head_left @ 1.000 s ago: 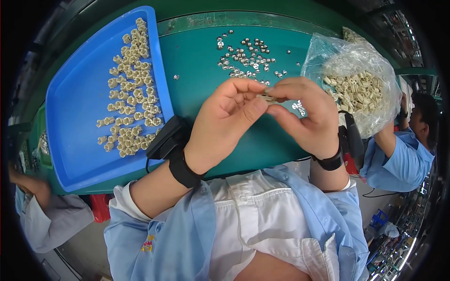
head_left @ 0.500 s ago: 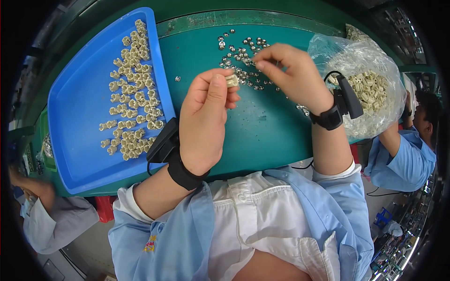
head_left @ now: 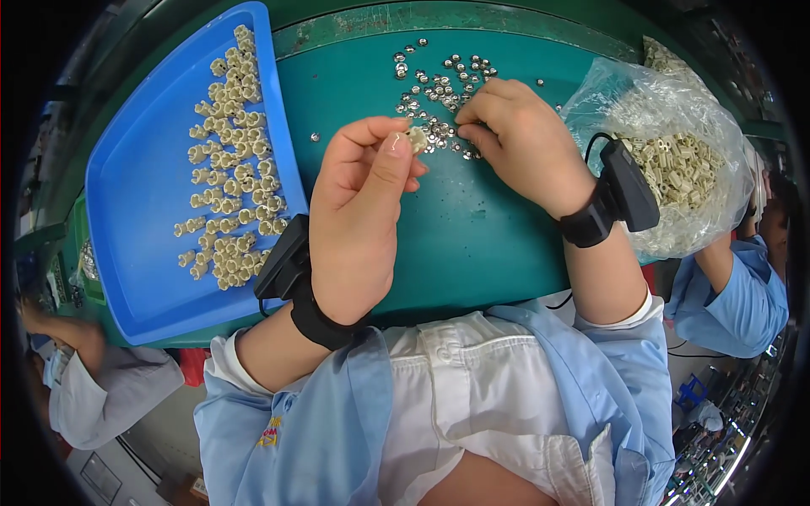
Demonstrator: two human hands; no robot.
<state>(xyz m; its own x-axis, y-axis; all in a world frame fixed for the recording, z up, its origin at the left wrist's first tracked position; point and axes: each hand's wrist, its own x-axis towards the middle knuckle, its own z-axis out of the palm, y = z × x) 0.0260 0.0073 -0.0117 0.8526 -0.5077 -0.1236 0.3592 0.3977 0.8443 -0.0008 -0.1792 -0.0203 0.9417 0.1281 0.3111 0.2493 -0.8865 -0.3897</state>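
My left hand [head_left: 359,198] pinches a small cream plastic socket [head_left: 417,140] between thumb and fingertips, its notched open end showing. Just right of it, my right hand [head_left: 527,139] is bent over a scatter of small shiny metal caps [head_left: 437,131] on the green tabletop. The thumb and fingers of that hand are drawn together at the caps' edge, and whatever may be between them is hidden. Rows of similar cream sockets [head_left: 240,135] stand and lie in a blue tray [head_left: 152,244] to the left.
A clear plastic bag [head_left: 709,223] of loose cream sockets [head_left: 679,169] sits at the right. The green table [head_left: 456,244] has a raised rim [head_left: 380,25] along its far side. Co-workers' sleeves [head_left: 717,295] appear at the right and at the lower left.
My right hand has come down closer to the metal caps, its fingers drawing together. My left hand has shifted slightly left, and the socket in it now shows its open end.
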